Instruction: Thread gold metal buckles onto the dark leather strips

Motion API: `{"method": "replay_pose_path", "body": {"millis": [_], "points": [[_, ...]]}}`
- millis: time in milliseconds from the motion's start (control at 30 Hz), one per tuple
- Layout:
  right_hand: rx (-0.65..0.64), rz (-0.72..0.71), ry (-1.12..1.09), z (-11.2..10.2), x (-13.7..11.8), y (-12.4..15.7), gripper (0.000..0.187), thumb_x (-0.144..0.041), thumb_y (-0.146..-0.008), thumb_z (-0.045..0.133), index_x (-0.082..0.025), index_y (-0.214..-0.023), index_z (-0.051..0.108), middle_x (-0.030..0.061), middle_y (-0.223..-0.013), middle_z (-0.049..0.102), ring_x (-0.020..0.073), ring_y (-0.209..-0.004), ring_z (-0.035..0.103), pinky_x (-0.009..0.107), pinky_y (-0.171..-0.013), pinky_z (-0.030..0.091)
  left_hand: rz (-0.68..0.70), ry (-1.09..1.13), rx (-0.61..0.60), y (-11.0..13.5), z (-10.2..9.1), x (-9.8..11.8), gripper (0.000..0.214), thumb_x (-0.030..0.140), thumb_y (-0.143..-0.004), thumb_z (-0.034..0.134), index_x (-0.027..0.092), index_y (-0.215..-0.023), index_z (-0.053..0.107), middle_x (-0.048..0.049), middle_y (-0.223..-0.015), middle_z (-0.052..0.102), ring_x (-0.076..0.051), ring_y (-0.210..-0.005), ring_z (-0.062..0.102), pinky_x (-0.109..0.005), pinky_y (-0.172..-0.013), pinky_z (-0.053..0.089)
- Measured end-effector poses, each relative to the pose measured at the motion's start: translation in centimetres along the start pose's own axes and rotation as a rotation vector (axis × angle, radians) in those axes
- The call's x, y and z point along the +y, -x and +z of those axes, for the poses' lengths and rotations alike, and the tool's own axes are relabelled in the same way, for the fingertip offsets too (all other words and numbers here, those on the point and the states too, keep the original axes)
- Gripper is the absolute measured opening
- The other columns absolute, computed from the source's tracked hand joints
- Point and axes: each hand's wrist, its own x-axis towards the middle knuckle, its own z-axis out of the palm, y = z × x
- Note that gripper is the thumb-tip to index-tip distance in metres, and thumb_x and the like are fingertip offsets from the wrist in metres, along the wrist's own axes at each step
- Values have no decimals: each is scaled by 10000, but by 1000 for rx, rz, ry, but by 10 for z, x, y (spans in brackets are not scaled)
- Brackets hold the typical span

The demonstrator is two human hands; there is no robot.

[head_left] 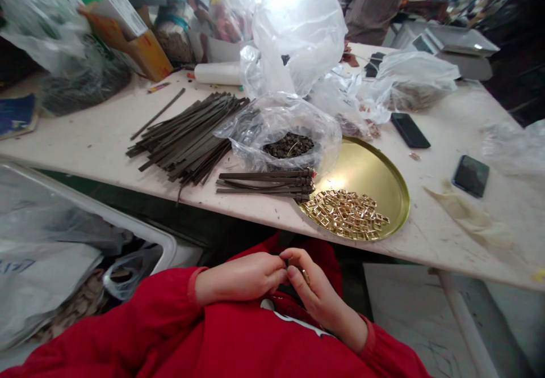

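My left hand and my right hand meet low in front of my red top, fingertips pressed together. A small dark piece shows in part between the fingertips; most of it is hidden. A gold buckle sits among the curled fingers of my right hand. Above my hands, a round gold tray at the table edge bears a heap of small gold buckles. Left of the tray lies a row of dark straps, with loops and buckles at their right ends.
A fanned pile of dark straps lies beside an open plastic bag of small dark pieces. Two phones rest at the right. A white bin stands below the table at the left. A person is in the background.
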Motion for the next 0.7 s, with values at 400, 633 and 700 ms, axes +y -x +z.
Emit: {"method": "replay_pose_path", "body": {"millis": [400, 633, 700], "points": [[231, 95, -382, -5, -18, -14, 233, -368, -783, 567, -178, -913, 534, 16, -795, 586, 110, -708, 547, 228, -652, 444, -15, -177, 225, 8, -7, -15, 263, 328, -905, 333, 164, -837, 526, -24, -820, 591, -144, -718, 523, -224, -630, 365], [300, 72, -180, 4, -11, -11, 260, -314, -754, 594, -175, -958, 514, 14, -808, 559, 112, -678, 513, 246, -641, 441, -77, -199, 267, 4, 3, -16, 297, 359, -906, 308, 166, -811, 512, -29, -778, 583, -149, -678, 517, -236, -609, 359], [327, 50, -87, 5, -10, -11, 276, -299, -745, 602, -174, -976, 516, 19, -831, 561, 116, -690, 515, 250, -656, 443, -82, -195, 281, 4, 6, -17, 300, 358, -904, 309, 163, -812, 518, -34, -777, 583, -152, -684, 522, -235, -611, 362]]}}
